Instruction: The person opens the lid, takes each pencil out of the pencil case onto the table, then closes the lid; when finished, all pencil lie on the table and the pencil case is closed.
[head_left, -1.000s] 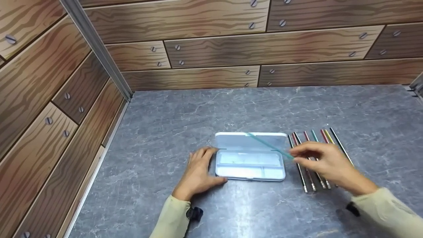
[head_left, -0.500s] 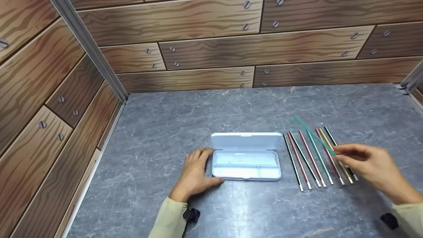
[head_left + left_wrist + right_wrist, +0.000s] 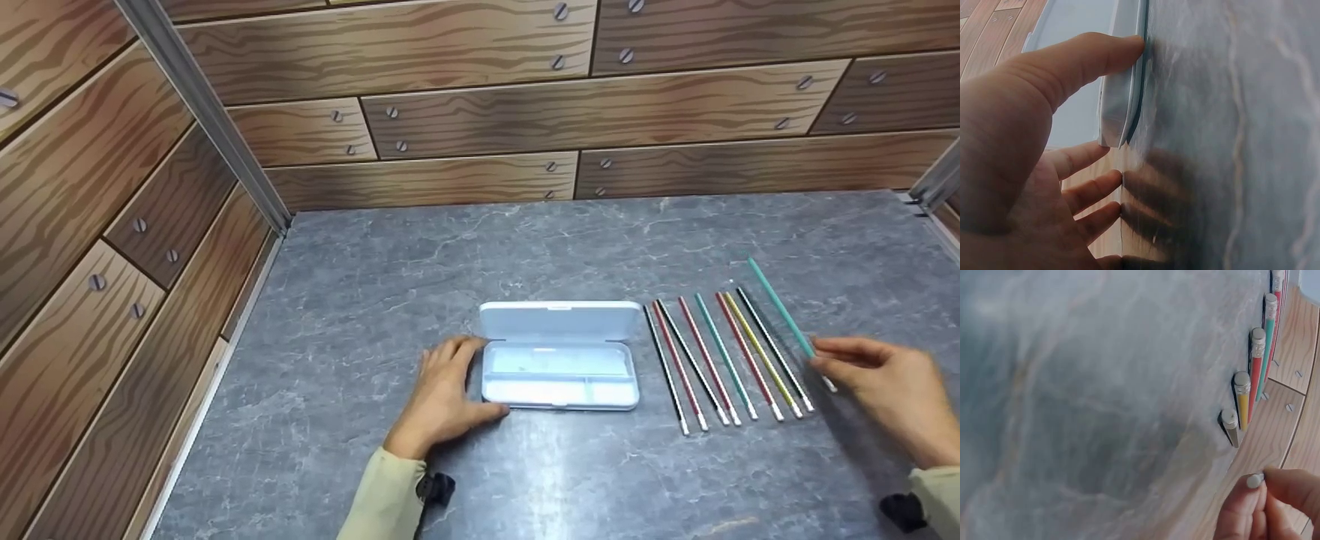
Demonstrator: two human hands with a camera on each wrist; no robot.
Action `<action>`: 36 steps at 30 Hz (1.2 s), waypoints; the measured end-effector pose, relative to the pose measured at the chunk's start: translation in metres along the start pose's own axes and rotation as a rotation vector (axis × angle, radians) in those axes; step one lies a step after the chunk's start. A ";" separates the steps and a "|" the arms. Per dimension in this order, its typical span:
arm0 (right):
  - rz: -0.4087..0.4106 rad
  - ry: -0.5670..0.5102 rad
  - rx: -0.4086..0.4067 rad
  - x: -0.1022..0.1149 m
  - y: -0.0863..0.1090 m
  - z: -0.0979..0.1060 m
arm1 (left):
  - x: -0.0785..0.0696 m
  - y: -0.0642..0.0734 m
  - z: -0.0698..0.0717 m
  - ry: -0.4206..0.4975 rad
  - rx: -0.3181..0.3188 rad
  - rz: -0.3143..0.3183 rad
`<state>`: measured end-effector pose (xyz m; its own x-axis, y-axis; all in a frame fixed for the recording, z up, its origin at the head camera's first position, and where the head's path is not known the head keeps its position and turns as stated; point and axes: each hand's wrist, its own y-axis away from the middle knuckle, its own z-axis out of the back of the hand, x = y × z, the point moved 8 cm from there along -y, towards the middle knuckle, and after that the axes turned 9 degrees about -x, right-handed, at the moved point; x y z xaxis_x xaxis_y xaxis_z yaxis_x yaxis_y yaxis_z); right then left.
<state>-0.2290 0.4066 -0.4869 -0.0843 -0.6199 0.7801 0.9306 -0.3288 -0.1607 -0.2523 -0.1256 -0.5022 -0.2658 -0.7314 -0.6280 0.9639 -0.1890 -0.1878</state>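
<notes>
A pale translucent pencil case [image 3: 559, 375] lies on the table with its lid [image 3: 559, 321] raised and its compartments showing. My left hand [image 3: 439, 394] rests at its left end, thumb against the front edge and index fingertip touching the side; the other fingers are spread on the table, as the left wrist view shows. My right hand [image 3: 892, 382] pinches a green pencil [image 3: 780, 306] near its eraser end, to the right of a row of pencils [image 3: 721, 360]. The right wrist view shows its white eraser [image 3: 1255, 481] between thumb and finger.
The row holds several pencils in black, red, green and yellow, erasers toward me, just right of the case. A grey marbled tabletop [image 3: 390, 277] lies under everything. Wood-patterned walls [image 3: 465, 120] stand behind and at the left.
My right hand has carried the green pencil rightward from above the case, across the row, to the row's right side. The left hand has stayed at the case. The view has shifted slightly.
</notes>
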 end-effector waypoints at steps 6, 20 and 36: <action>-0.045 0.107 0.034 -0.010 0.005 0.001 | 0.000 0.001 0.000 0.004 0.002 0.000; -0.022 0.304 0.103 -0.007 0.002 -0.008 | 0.001 0.001 0.000 0.009 0.004 0.011; 0.153 0.299 -0.062 0.035 0.000 -0.008 | 0.001 0.000 0.000 0.005 0.005 0.016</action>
<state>-0.2353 0.3791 -0.4646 -0.0545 -0.8440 0.5336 0.9179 -0.2527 -0.3060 -0.2521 -0.1262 -0.5028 -0.2504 -0.7311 -0.6347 0.9681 -0.1805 -0.1740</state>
